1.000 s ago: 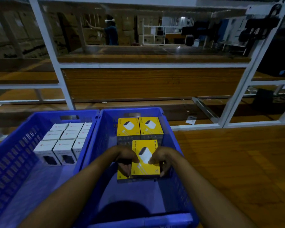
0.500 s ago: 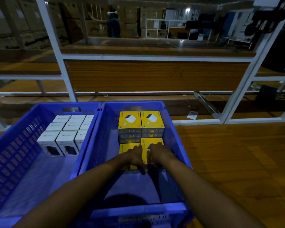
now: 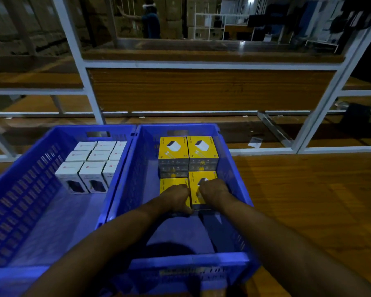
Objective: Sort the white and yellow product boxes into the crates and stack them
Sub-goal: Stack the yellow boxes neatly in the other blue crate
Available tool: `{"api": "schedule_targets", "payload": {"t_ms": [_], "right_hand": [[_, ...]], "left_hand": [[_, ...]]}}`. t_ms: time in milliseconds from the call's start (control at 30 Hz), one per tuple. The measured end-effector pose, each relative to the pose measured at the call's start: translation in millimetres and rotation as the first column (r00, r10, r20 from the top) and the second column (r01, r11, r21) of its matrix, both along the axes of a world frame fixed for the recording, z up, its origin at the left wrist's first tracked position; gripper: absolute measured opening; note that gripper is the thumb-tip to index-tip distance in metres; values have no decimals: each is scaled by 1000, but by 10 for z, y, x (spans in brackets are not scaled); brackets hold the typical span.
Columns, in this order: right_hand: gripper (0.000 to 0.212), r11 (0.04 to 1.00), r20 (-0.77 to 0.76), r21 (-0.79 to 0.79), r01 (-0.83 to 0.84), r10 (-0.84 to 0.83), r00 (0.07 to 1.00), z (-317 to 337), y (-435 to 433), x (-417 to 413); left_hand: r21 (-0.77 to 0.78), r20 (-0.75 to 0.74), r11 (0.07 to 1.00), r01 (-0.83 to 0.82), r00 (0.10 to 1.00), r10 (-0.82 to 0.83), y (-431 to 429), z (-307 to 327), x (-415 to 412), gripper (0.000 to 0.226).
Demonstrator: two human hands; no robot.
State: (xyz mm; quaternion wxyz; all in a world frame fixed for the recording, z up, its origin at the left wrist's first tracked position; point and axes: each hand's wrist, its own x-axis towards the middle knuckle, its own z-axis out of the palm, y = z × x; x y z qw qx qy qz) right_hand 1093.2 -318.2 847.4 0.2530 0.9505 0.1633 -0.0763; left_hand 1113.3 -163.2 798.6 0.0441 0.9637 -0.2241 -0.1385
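Yellow box (image 3: 204,176) is seen lying flat in R crate (image 3: 238,189), towards its far half, on the 3 o'clock side. It is gripped at its 9 o'clock edge by L hand (image 3: 176,198), fingers curled down into the seam. R hand (image 3: 213,190) is laid on its top w/ fingers bent; whether they pinch or only press can't be told.

A 2nd box (image 3: 169,185) lies touching at 9 o'clock, partly covered by L hand. Two taller stacks (image 3: 187,146) are set touching at 12 o'clock, against the far wall.

L crate (image 3: 73,130) is butted against R crate at 9 o'clock; white boxes (image 3: 90,166) are packed upright in rows in its 1 o'clock corner.

Both crates are carried on a wooden desk (image 3: 308,200). White shelf frame (image 3: 90,82) is seen at 12 o'clock.
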Motion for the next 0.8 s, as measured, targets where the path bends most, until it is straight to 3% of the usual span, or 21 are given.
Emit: {"api": "schedule_targets", "payload": {"t_ms": [167,367,667,800], "right_hand": [[61,995,-35,100,5,-2,999,-13,-67,33],[55,989,19,145,20,-23,1000,-34,-55,-35],[56,1000,85,16,-23,21,996,-81,-13,-90],[56,997,29,70,13,-15,999,-47,24,-86]], "left_hand": [[0,25,999,37,999,-37,12,-24,10,46],[-4,8,1000,30,1000,-30,4,-44,36,55],[6,44,1000,19,999,-20,-28,2,-17,55],[42,-40,998,41,998,-39,-66,52,39,55]]}}
